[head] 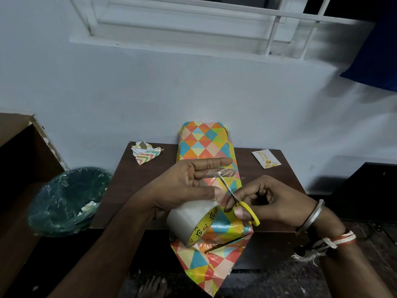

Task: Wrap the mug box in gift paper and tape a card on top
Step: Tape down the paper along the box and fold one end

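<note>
Left hand [193,183] hovers over the parcel with straight fingers spread away from the thumb, and a clear tape strip [223,178] is stretched between the fingertips and the thumb tip. The tape roll [191,222] hangs just beneath the thumb; how it is held cannot be told. Right hand [268,203] grips the yellow-handled scissors [242,209], thumb and fingers curled through the loops, with the blades touching the strip. The two hands are close together but not touching.

Below them the mug box [206,147], covered in gift paper [206,265] printed with coloured triangles, lies lengthwise on the brown table [133,190]. Its far end is against the pale wall [150,93], while at the near end the paper is unfolded and hangs over the table edge.

The card [266,161] lies flat on the table to the right, well apart from the box. Crumpled paper scraps [146,154] sit at the far left corner. A bin [68,201] with a green liner stands beside the table on the left.
</note>
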`<act>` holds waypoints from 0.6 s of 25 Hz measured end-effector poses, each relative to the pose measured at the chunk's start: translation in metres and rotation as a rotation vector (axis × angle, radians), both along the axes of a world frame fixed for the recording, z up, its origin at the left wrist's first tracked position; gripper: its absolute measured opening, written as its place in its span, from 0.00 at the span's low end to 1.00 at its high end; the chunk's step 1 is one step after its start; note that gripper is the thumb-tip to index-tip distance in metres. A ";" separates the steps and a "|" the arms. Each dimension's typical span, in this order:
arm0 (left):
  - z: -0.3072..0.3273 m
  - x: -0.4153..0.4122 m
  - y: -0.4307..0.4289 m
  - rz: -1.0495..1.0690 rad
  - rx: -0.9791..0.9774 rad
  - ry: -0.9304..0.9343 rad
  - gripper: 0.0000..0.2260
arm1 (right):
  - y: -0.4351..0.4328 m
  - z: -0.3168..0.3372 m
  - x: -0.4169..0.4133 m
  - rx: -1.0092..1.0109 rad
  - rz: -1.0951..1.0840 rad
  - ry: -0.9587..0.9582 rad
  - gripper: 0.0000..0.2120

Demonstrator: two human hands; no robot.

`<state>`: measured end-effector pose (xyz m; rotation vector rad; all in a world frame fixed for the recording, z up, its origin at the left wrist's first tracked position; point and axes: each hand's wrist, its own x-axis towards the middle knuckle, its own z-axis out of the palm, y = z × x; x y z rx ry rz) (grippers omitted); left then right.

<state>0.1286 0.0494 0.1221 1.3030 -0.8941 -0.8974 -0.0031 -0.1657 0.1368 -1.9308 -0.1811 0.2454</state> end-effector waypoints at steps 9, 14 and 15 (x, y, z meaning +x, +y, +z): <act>-0.002 -0.005 -0.002 -0.044 0.014 -0.042 0.28 | 0.000 -0.001 0.004 0.046 0.008 -0.007 0.08; -0.002 -0.002 -0.004 0.015 0.000 -0.019 0.32 | 0.002 0.002 0.006 0.045 0.058 -0.022 0.10; -0.001 0.000 -0.003 0.041 -0.002 -0.024 0.32 | 0.002 0.005 0.004 0.051 0.033 -0.045 0.09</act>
